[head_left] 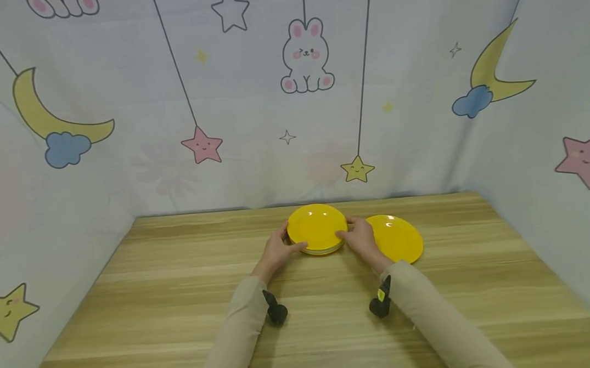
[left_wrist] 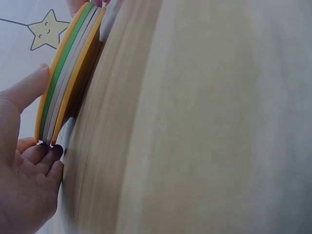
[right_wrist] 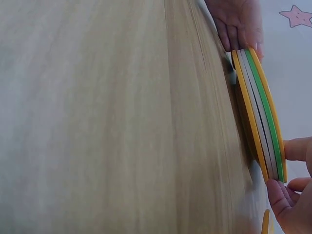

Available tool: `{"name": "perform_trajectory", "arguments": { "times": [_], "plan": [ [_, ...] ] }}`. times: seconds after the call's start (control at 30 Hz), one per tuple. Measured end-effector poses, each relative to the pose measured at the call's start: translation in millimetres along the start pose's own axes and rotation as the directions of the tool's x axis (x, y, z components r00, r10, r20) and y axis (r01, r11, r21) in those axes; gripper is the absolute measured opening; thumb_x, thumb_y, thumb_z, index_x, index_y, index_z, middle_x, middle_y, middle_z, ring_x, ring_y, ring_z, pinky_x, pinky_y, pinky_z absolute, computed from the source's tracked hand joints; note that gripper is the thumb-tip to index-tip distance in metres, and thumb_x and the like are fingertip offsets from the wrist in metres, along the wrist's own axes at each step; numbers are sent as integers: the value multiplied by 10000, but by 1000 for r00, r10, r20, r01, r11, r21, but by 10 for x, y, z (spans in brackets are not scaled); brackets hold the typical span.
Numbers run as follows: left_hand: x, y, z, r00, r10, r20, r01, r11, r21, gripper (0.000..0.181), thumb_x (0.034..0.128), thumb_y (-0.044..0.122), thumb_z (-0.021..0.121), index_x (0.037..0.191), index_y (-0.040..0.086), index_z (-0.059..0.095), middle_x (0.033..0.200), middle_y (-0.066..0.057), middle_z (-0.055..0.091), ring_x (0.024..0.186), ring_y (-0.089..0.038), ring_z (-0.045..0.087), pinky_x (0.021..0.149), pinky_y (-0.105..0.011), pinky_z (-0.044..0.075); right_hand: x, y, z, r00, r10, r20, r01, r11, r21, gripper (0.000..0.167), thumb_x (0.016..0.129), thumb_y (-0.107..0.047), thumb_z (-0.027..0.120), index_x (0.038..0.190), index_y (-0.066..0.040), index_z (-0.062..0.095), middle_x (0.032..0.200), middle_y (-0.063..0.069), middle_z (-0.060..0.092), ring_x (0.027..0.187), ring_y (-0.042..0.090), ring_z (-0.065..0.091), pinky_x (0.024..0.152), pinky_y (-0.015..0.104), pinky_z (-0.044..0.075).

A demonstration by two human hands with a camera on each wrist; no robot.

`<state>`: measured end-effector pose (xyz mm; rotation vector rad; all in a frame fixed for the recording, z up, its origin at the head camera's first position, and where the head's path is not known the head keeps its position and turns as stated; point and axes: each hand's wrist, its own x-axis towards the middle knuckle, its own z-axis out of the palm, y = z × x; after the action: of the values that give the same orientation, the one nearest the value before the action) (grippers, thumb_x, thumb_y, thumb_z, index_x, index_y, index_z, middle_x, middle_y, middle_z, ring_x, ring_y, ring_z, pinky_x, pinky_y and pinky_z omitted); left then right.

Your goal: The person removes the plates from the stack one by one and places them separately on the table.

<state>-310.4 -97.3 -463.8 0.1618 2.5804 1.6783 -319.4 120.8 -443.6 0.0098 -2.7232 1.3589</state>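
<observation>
A stack of small round plates (head_left: 316, 226) is held between my two hands near the table's far edge. From the side in the left wrist view, the stack (left_wrist: 68, 73) shows a yellow plate on top, a green one under it, pale ones below, and yellow at the bottom. My left hand (head_left: 275, 250) grips its left rim, thumb on the top plate and fingers at the lower edge. Opposite, my right hand (head_left: 361, 238) holds the right rim the same way. Whether the stack touches the table cannot be told.
Just right of the stack, a larger yellow plate (head_left: 401, 242) lies on the wood-grain table (head_left: 181, 299), partly hidden behind my right hand and wrist. A white cloth printed with stars, moons and a rabbit (head_left: 251, 98) hangs around the back and sides.
</observation>
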Motion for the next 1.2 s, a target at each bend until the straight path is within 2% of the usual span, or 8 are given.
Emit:
{"name": "perform_trajectory", "arguments": {
  "times": [0.23, 0.4, 0.5, 0.63, 0.83, 0.97, 1.1, 1.2],
  "plan": [
    [-11, 26, 6, 1000, -8, -3, 8, 1000, 4, 888, 760, 295, 735, 1430, 24, 219, 1460, -115, 278, 1337, -239, 265, 1104, -372, 239, -5, 2, 1, 999, -2, -43, 4, 1000, 30, 450, 782, -105, 690, 1176, 71, 565, 1119, 209, 609, 797, 192, 626, 687, 299, 547],
    [-17, 57, 13, 1000, -28, -12, 28, 1000, 3, 880, 756, 301, 737, 1427, 30, 235, 1462, -111, 278, 1336, -241, 270, 1100, -361, 251, -12, -7, -32, 997, 72, -22, -67, 985, 162, 440, 798, -56, 664, 1205, 62, 546, 1064, 229, 626, 671, 157, 632, 547, 221, 533],
    [-14, 51, 10, 999, -36, -12, 36, 999, 14, 877, 756, 310, 735, 1427, 39, 240, 1466, -102, 271, 1338, -238, 265, 1099, -361, 251, -16, -1, -44, 995, 95, -12, -91, 976, 197, 433, 811, -40, 646, 1217, 60, 535, 1090, 232, 614, 802, 221, 649, 614, 244, 554],
    [-6, 26, 11, 1000, -30, -8, 30, 999, 26, 856, 757, 317, 732, 1427, 68, 261, 1463, -84, 283, 1339, -232, 264, 1097, -365, 255, -21, 7, -58, 996, 91, -13, -87, 981, 171, 413, 816, -48, 641, 1204, 57, 548, 1125, 220, 601, 1003, 298, 595, 784, 328, 541],
    [-1, 5, 26, 1000, -16, -13, 16, 1000, 27, 813, 755, 299, 737, 1414, 94, 307, 1450, -62, 315, 1342, -215, 256, 1107, -362, 232, -29, -1, -133, 994, 111, -1, -110, 984, 138, 411, 815, -50, 636, 1202, 57, 549, 1143, 217, 587, 1081, 310, 528, 904, 395, 473],
    [-16, 21, 22, 1000, -5, -11, 6, 999, 41, 797, 758, 292, 736, 1408, 87, 322, 1446, -62, 324, 1346, -217, 246, 1113, -371, 214, -38, 0, -184, 991, 130, 29, -133, 975, 180, 428, 826, -33, 617, 1230, 65, 518, 1151, 228, 564, 1011, 292, 561, 834, 360, 519],
    [-30, 32, 16, 1000, -10, -9, 11, 999, 53, 806, 762, 294, 732, 1413, 80, 307, 1451, -65, 313, 1349, -221, 238, 1114, -372, 213, -33, 19, -225, 985, 161, 67, -174, 948, 268, 451, 833, -15, 601, 1262, 62, 485, 1165, 223, 540, 854, 233, 601, 683, 256, 555],
    [-29, 33, 17, 1000, -14, -9, 14, 998, 55, 811, 763, 290, 732, 1415, 80, 300, 1454, -66, 307, 1351, -224, 232, 1115, -377, 208, -26, 30, -256, 981, 172, 89, -191, 931, 310, 466, 833, 1, 588, 1279, 63, 465, 1181, 225, 524, 794, 183, 588, 638, 220, 546]
  ]
}}
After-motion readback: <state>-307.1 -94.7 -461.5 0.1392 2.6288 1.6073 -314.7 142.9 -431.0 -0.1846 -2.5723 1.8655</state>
